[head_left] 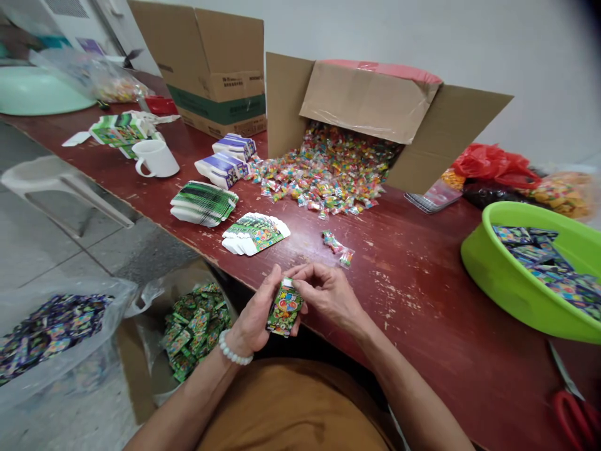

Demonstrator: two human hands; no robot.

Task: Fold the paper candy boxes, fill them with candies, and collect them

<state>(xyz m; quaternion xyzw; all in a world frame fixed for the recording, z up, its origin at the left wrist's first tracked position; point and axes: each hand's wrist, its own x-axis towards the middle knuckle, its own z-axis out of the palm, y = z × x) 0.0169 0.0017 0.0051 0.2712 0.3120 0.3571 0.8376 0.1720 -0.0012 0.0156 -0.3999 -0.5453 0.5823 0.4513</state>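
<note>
My left hand (260,316) is wrapped round a small green printed candy box (285,307), held upright above the table's front edge. At the box's white top flap, the fingers of my right hand (328,293) are pinched together and touch it. Beyond my hands lie a few wrapped candies (338,247) on the red table (399,282). A fanned stack of flat green cartons (257,234) is just past my left hand, with a thicker green carton stack (204,203) behind it. A big pile of wrapped candies (323,175) spills from an open cardboard box (366,106).
At right stands a green basin (530,288) with dark packets; red-handled scissors (575,407) lie below it. A white mug (156,158) and purple cartons (223,169) are at left. On the floor, bags hold green packets (197,329) and purple packets (56,329) near a white stool (66,181).
</note>
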